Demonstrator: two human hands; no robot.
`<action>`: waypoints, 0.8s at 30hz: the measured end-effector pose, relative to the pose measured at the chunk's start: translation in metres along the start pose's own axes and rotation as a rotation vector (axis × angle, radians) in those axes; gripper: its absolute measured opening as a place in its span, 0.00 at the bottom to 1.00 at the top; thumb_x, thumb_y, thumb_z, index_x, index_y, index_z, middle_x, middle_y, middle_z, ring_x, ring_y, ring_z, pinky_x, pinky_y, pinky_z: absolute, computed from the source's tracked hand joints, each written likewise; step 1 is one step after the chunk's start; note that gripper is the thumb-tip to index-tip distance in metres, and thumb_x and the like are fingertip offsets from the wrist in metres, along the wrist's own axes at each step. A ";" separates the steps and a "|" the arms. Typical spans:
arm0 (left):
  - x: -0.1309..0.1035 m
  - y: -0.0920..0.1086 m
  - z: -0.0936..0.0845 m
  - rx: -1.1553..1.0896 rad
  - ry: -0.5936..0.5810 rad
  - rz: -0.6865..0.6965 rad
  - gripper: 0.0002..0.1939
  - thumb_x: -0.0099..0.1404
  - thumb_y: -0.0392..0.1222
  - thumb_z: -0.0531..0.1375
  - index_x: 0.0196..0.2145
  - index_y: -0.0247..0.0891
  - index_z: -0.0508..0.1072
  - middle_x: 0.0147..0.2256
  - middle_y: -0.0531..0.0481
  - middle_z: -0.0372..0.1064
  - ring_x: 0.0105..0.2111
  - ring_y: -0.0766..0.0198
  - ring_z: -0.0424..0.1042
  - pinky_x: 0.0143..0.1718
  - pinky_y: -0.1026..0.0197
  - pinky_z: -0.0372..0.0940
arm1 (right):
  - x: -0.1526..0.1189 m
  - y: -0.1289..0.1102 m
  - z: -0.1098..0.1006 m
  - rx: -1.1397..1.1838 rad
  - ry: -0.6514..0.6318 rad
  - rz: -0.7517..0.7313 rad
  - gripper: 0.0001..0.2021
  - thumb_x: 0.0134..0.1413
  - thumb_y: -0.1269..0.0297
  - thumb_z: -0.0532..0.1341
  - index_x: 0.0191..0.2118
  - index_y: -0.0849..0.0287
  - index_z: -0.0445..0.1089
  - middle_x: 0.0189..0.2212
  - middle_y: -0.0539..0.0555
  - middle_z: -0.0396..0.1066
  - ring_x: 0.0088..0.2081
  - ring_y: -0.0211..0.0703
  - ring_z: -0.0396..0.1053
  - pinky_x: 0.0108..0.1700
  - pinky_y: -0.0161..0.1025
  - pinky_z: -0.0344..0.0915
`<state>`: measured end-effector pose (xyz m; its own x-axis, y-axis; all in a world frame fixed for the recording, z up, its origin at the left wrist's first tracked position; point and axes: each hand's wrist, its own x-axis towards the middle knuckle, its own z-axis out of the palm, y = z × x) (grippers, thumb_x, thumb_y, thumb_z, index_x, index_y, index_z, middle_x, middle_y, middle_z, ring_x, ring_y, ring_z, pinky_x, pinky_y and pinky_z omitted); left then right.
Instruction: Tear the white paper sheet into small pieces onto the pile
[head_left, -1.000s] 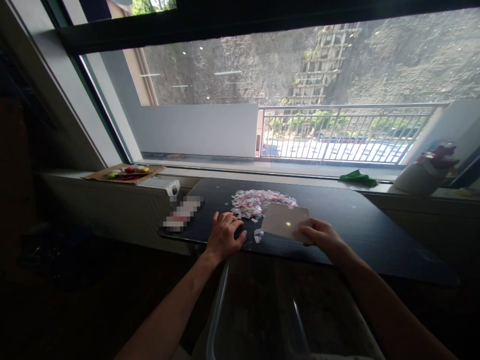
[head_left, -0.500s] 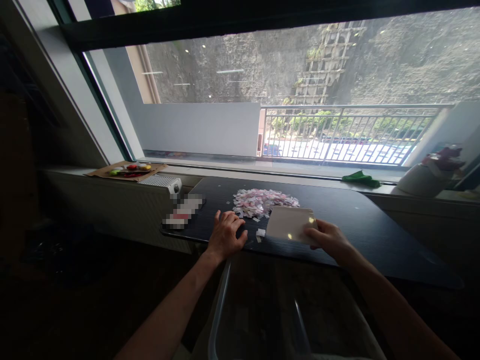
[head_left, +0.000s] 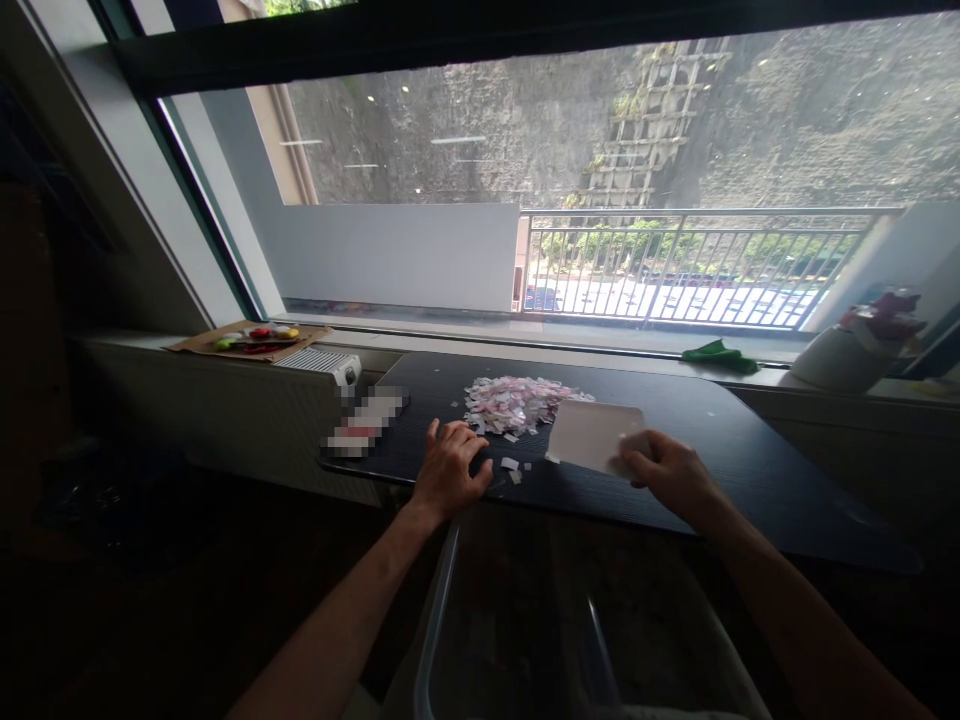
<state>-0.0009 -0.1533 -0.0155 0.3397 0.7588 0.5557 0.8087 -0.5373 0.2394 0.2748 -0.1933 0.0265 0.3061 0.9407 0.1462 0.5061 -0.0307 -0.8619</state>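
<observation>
A pile of small pink and white paper pieces [head_left: 510, 402] lies in the middle of the dark table [head_left: 675, 420]. My right hand [head_left: 664, 470] grips a flat pale rectangular card [head_left: 592, 432] by its right end, just right of the pile and covering part of it. At the table's near edge my left hand [head_left: 452, 468] rests with fingers apart and curved, nothing in it. A few loose paper scraps [head_left: 511, 466] lie between the two hands. Below the table edge, near my lap, stands a clear plastic bin [head_left: 439, 610], its inside dark.
A blurred-out item [head_left: 367, 422] lies on the table's left end. Beyond the table runs a window sill with a green cloth [head_left: 718, 357] and a white container [head_left: 844, 350]. A cardboard sheet with colourful items [head_left: 247, 342] lies at left, beside a radiator [head_left: 315, 375].
My right hand has moved the card right and slightly away from me, tilting it. A few scraps near the edge have shifted slightly. My left hand stays in place.
</observation>
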 end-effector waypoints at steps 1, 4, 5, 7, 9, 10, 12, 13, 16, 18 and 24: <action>0.000 0.000 0.000 -0.003 0.003 0.002 0.10 0.59 0.42 0.57 0.38 0.40 0.73 0.39 0.47 0.71 0.51 0.54 0.63 0.61 0.41 0.41 | -0.001 -0.001 -0.005 -0.014 0.015 -0.001 0.06 0.43 0.63 0.60 0.28 0.59 0.70 0.23 0.51 0.70 0.23 0.37 0.67 0.23 0.32 0.66; 0.001 0.000 -0.001 -0.008 0.009 0.002 0.10 0.59 0.42 0.56 0.38 0.41 0.73 0.39 0.47 0.71 0.51 0.54 0.63 0.61 0.41 0.41 | -0.003 -0.004 -0.013 -0.013 0.029 -0.012 0.06 0.43 0.63 0.60 0.29 0.58 0.70 0.23 0.51 0.71 0.24 0.38 0.68 0.23 0.33 0.66; 0.000 0.000 -0.002 -0.011 0.011 -0.002 0.10 0.59 0.42 0.56 0.38 0.41 0.74 0.39 0.48 0.71 0.51 0.54 0.63 0.61 0.41 0.41 | -0.003 -0.003 -0.015 -0.019 0.027 -0.018 0.06 0.43 0.63 0.60 0.29 0.58 0.70 0.23 0.51 0.70 0.24 0.38 0.67 0.23 0.33 0.66; -0.003 -0.001 -0.004 -0.014 0.016 -0.019 0.09 0.59 0.42 0.56 0.35 0.42 0.74 0.38 0.48 0.72 0.51 0.53 0.63 0.61 0.40 0.42 | -0.003 0.001 -0.022 -0.072 0.014 -0.015 0.05 0.43 0.62 0.60 0.27 0.58 0.69 0.21 0.50 0.69 0.22 0.38 0.66 0.22 0.33 0.64; -0.009 -0.002 -0.007 -0.011 0.017 -0.039 0.08 0.60 0.41 0.55 0.32 0.42 0.75 0.37 0.48 0.72 0.50 0.53 0.63 0.60 0.40 0.43 | -0.005 0.007 -0.033 -0.163 0.014 -0.007 0.05 0.42 0.62 0.60 0.26 0.57 0.68 0.19 0.49 0.68 0.20 0.37 0.64 0.22 0.34 0.61; -0.013 -0.003 -0.008 -0.004 0.009 -0.038 0.09 0.60 0.41 0.55 0.32 0.42 0.76 0.37 0.48 0.72 0.50 0.53 0.63 0.60 0.40 0.43 | -0.007 0.010 -0.040 -0.210 0.023 -0.009 0.05 0.42 0.62 0.60 0.25 0.57 0.68 0.18 0.48 0.67 0.20 0.37 0.64 0.22 0.34 0.60; -0.023 -0.004 -0.012 0.016 0.004 -0.039 0.11 0.61 0.41 0.54 0.35 0.43 0.76 0.38 0.48 0.72 0.50 0.53 0.64 0.59 0.39 0.44 | -0.011 0.013 -0.052 -0.272 0.054 -0.029 0.05 0.42 0.61 0.60 0.24 0.56 0.67 0.17 0.48 0.66 0.20 0.37 0.63 0.23 0.34 0.58; -0.027 -0.005 -0.013 0.026 0.008 -0.046 0.12 0.62 0.41 0.53 0.36 0.44 0.77 0.39 0.48 0.72 0.50 0.53 0.64 0.58 0.39 0.44 | -0.014 0.013 -0.055 -0.279 0.067 -0.042 0.05 0.42 0.61 0.60 0.24 0.56 0.67 0.18 0.48 0.66 0.21 0.38 0.63 0.24 0.34 0.58; -0.037 -0.004 -0.018 0.049 -0.006 -0.053 0.13 0.63 0.41 0.52 0.38 0.44 0.77 0.41 0.48 0.73 0.49 0.54 0.65 0.58 0.38 0.45 | -0.020 0.010 -0.058 -0.256 0.067 -0.050 0.05 0.42 0.61 0.60 0.24 0.55 0.66 0.19 0.49 0.66 0.23 0.39 0.64 0.24 0.34 0.58; -0.040 -0.003 -0.021 0.062 -0.038 -0.058 0.14 0.63 0.42 0.51 0.39 0.45 0.76 0.42 0.48 0.73 0.47 0.55 0.67 0.58 0.38 0.45 | -0.024 0.010 -0.058 -0.257 0.059 -0.019 0.05 0.41 0.62 0.60 0.23 0.56 0.66 0.19 0.49 0.66 0.23 0.39 0.64 0.24 0.34 0.59; -0.040 0.002 -0.029 0.136 -0.130 -0.068 0.15 0.62 0.44 0.52 0.41 0.46 0.76 0.44 0.48 0.73 0.46 0.54 0.69 0.58 0.36 0.44 | -0.033 0.038 -0.092 -0.202 0.051 0.102 0.04 0.39 0.63 0.61 0.22 0.57 0.69 0.20 0.50 0.70 0.25 0.40 0.66 0.25 0.33 0.60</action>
<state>-0.0271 -0.1955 -0.0138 0.3343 0.8374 0.4324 0.8861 -0.4356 0.1586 0.3581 -0.2563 0.0338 0.4022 0.9110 0.0918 0.6197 -0.1970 -0.7597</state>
